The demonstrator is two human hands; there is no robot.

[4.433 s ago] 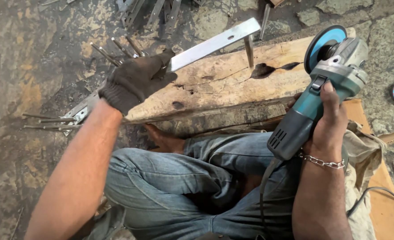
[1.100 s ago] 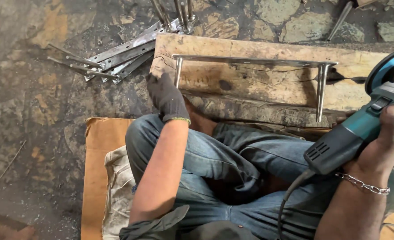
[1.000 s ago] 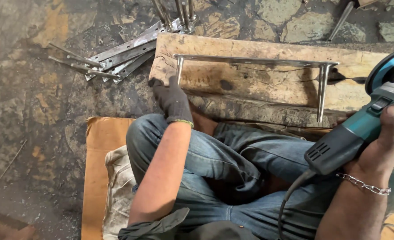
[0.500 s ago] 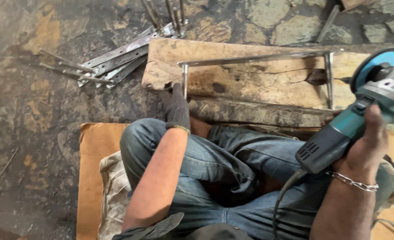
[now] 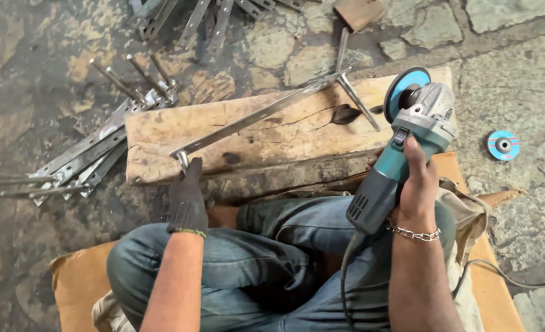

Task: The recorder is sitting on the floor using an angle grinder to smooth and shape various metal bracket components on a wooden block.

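A: Where is there room on the wooden block [image 5: 272, 138]?

B: Bare wood lies on both sides of the metal bar [image 5: 257, 117] that crosses it slantwise; its upright legs block the ends.

A: And around it?

B: A pile of metal strips [image 5: 82, 163] crowds the left; right, stone floor [image 5: 518, 80] lies open but for a spare disc [image 5: 503, 145].

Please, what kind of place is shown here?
Probably a rough metal workshop on a stone floor: an angle grinder, a wooden block used as a bench, and piled metal strips.

one angle grinder [image 5: 401, 160], two blue discs [image 5: 503, 145], one wooden block [image 5: 272, 132]
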